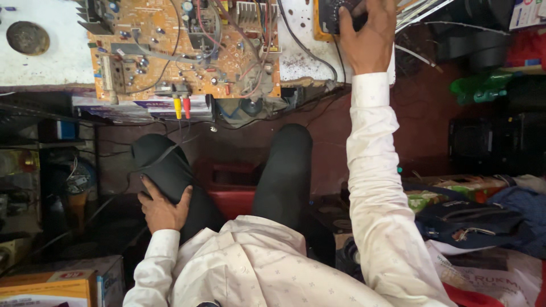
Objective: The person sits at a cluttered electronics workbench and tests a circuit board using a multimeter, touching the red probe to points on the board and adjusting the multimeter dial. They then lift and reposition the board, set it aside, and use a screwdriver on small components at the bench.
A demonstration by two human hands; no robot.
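Nearest the camera, at six o'clock, a white patterned shirt front fills the bottom edge, its lower part cut off. At about eight o'clock the left hand [162, 209] lies palm-down on the left knee in black trousers [165, 165], fingers spread and draped over the cloth, pinching nothing. The right arm in a white long sleeve [372, 187] runs straight from five o'clock up toward one o'clock, elbow extended, cuff just below the wrist. At the far end the right hand [369, 37] rests on the yellow-cased multimeter with a black round dial [333, 17] at the top edge; the fingers curl over the dial, but whether they turn or merely touch it is hard to tell, and the meter's upper part is cut off. Just beside it, at eleven to twelve o'clock, the orange-brown printed circuit board crowded with components and wires [182, 48] lies flat on the stained white tabletop [45, 62]. A round dark metal disc [27, 37] sits at ten o'clock. The clutter at three o'clock is dim and hard to make out.
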